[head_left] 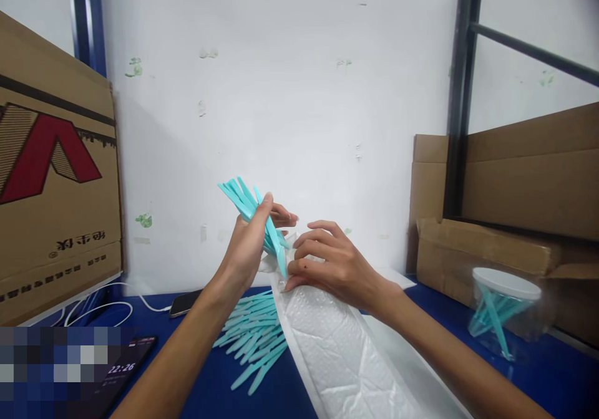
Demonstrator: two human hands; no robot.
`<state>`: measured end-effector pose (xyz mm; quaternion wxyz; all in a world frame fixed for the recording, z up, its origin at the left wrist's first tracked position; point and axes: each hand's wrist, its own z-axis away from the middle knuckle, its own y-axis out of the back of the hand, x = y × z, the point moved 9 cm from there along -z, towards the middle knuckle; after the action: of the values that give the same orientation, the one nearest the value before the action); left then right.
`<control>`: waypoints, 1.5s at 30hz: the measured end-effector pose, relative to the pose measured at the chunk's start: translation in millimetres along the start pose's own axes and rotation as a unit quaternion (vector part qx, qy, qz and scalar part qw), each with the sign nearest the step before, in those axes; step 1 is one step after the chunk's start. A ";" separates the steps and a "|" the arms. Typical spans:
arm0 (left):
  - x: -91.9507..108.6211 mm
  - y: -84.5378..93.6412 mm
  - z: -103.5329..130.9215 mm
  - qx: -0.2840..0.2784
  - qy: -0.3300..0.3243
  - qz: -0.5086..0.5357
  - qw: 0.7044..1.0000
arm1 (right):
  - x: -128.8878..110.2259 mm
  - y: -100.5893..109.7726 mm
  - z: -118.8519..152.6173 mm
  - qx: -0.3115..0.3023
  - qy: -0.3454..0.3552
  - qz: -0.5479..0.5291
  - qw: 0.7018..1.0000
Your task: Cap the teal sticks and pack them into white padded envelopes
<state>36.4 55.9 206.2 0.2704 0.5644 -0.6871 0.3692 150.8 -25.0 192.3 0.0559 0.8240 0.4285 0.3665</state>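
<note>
My left hand (253,238) is closed around a bunch of turquoise plastic sticks (246,201), flat and tapered, tilted with their lower ends toward the bag's mouth. My right hand (330,257) grips the upper edge of a long white padded mailer bag (327,338), thumb and fingers at its opening. The bag slants down toward the front edge of the view. Whether the lower stick tips are inside the bag or just in front of it, I cannot tell. Beneath my left forearm, a pile of the same turquoise sticks (257,338) lies on the blue table (276,400).
A clear container with a white lid (506,283) holds more turquoise sticks at right. Cardboard boxes stand at left (60,232) and right (486,250). A phone showing 22:26 (124,369), another phone (185,303) and a white cable (126,307) lie at left. A white wall (281,95) rises behind.
</note>
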 end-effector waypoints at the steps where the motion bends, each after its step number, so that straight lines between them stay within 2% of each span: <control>1: 0.7 1.6 -0.5 0.003 0.003 0.000 1.000 | -2.5 0.7 -0.8 0.000 0.004 0.005 1.000; 7: 4.4 0.3 0.4 -0.015 -0.003 0.018 1.000 | -9.4 1.4 -2.9 -0.002 0.014 0.022 1.000; 12: 0.3 -9.3 5.0 -0.032 0.023 0.017 0.999 | -0.6 -0.8 1.8 0.005 -0.001 0.015 1.000; 18: 3.1 -6.1 8.0 0.008 0.008 -0.073 0.997 | 4.8 -4.9 7.0 0.012 -0.005 0.021 1.000; 25: -6.4 0.7 3.1 0.010 0.034 0.024 0.999 | 4.7 -10.5 9.6 0.004 0.000 0.040 0.999; 33: -11.4 13.5 -0.9 0.012 0.049 -0.025 0.998 | 2.7 -9.4 11.6 0.030 0.005 0.065 0.997; 40: -6.0 7.6 1.0 0.002 0.034 0.000 0.999 | -1.1 -10.3 13.2 0.046 0.023 0.065 0.997; 45: -1.6 3.2 5.4 0.021 0.036 0.012 0.999 | -1.6 -9.0 14.0 0.057 0.023 0.076 0.995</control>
<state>33.9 52.7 201.2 0.2784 0.5478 -0.6759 0.4069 153.3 -17.4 177.5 -0.0287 0.8472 0.3861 0.3638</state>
